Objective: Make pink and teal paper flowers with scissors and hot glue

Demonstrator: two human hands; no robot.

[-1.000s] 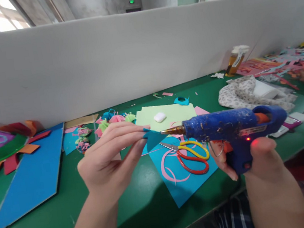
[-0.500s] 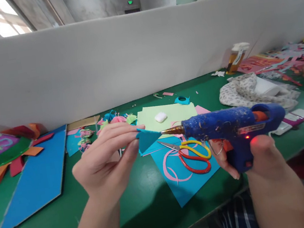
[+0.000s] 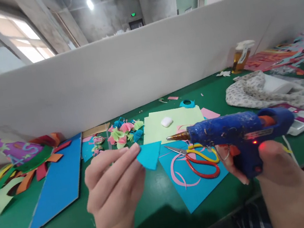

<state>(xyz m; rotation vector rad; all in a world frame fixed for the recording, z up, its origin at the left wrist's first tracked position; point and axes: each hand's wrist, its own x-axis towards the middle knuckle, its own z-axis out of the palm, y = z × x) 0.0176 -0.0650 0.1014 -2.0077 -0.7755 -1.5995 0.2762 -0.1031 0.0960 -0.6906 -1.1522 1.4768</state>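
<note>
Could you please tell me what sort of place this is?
Likely a craft workshop in a concrete hall: a long green table littered with coloured paper, scissors, and a glue gun in the right hand.

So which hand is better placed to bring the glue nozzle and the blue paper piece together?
Right, probably. The right hand grips the glue gun, its nozzle pointing toward the blue paper piece, just apart from it. The left hand only pinches that piece by one edge.
</note>
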